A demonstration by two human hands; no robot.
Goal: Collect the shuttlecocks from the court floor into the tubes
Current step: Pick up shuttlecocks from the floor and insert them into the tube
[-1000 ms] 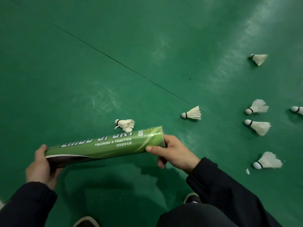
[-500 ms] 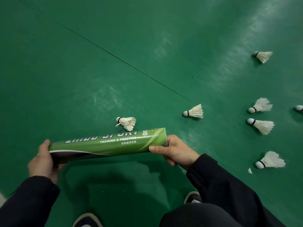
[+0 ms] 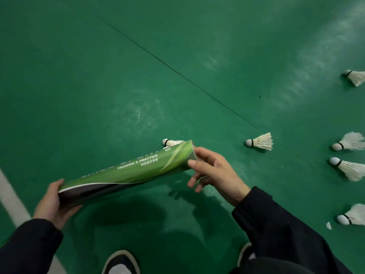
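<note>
A long green shuttlecock tube (image 3: 130, 171) is held across my front, tilted up to the right. My left hand (image 3: 51, 202) grips its dark lower end. My right hand (image 3: 214, 171) is at the tube's upper end, thumb on the rim, the other fingers spread loose below it. One white shuttlecock (image 3: 170, 142) lies on the floor just behind the tube's upper end, partly hidden by it. Another shuttlecock (image 3: 259, 142) lies to the right of my right hand. Several more shuttlecocks lie at the right edge, such as one (image 3: 350, 169) with its cork pointing left.
The green court floor (image 3: 177, 56) has a thin dark seam (image 3: 177, 73) running diagonally. A white court line (image 3: 11, 198) crosses the lower left. My two shoes (image 3: 121, 263) show at the bottom edge. A small white feather scrap (image 3: 328, 225) lies at the lower right.
The tube's right end has risen, so it now tilts more steeply and covers part of the nearest shuttlecock. My right hand's fingers have loosened from the tube's end. The view shifted and shows the white line.
</note>
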